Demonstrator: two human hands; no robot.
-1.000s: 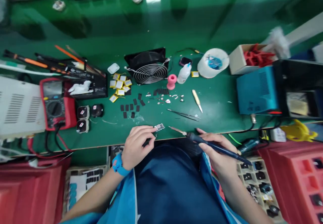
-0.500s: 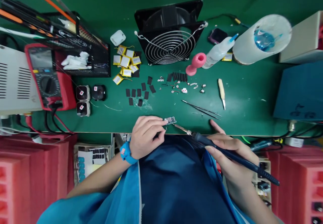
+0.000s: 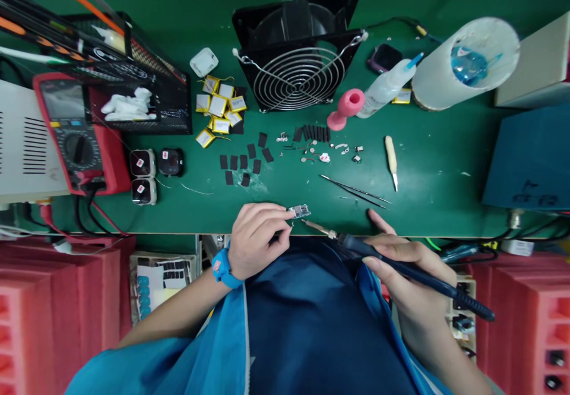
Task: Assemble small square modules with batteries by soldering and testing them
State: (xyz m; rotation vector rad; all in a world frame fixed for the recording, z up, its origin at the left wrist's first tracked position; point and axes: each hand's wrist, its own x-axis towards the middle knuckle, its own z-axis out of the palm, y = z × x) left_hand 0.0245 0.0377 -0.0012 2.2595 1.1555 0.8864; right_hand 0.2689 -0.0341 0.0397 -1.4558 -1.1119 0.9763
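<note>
Near the table's front edge, my left hand (image 3: 260, 237) has its fingertips closed on the left end of a small circuit board (image 3: 300, 211). A tiny part shows just below the board by my thumb, too small to name. My right hand (image 3: 407, 270) grips a soldering iron (image 3: 356, 245) like a pen, its little finger stretched toward the table. The iron's tip points left, slightly below the board and apparently just off it. A pair of tweezers (image 3: 354, 192) lies above the iron, and a knife with a pale handle (image 3: 391, 156) rests farther right.
Behind stands a fan (image 3: 298, 56). Battery cells (image 3: 218, 106), black pads (image 3: 244, 161) and small parts lie mid-table. A red multimeter (image 3: 78, 139) and mesh organizer (image 3: 155, 92) stand left; a pink holder (image 3: 346, 110), bottle (image 3: 385, 89), white cylinder (image 3: 439, 80) and blue box (image 3: 529, 157) stand right.
The soldering iron's tip has shifted slightly left and down, away from the board's lower edge. My left hand and the board have barely moved. The camera view has shifted a little.
</note>
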